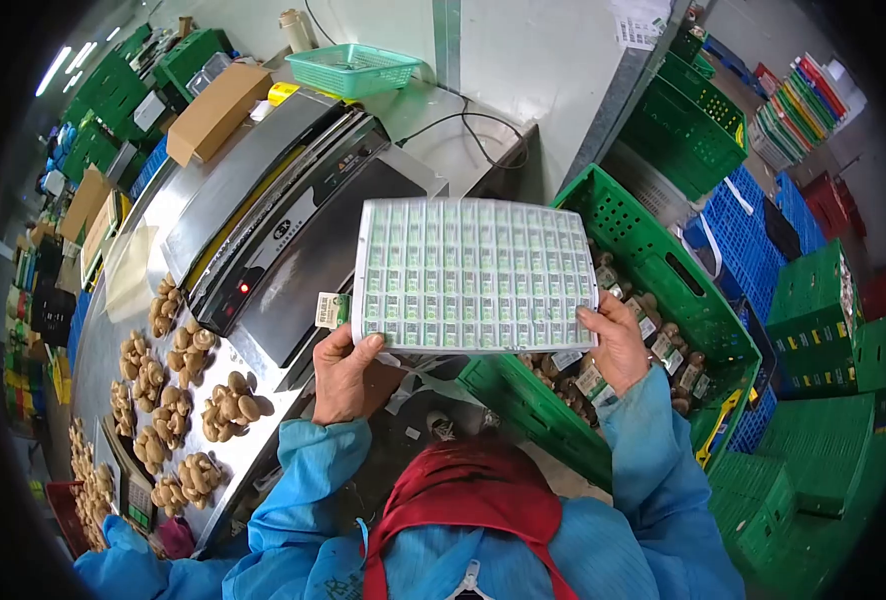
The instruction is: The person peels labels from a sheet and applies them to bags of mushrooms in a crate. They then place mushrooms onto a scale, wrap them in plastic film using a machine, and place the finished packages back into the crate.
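Note:
A flat, white-edged sheet of small green-and-white labels, laid out in rows, is held up in front of me. My left hand grips its lower left corner, thumb on the front face. At the lower right corner, my right hand pinches the edge, its thumb also in front. A small green-and-white card shows just above my left fingers, beside the sheet's left edge. Behind the sheet and my right hand, a green crate holds packed, labelled mushrooms, partly hidden.
To the left, a wrapping machine with a lit red light stands on a steel table. Mushroom clusters lie in front of it. A turquoise basket sits behind. Stacked green crates line the right. Another blue sleeve shows lower left.

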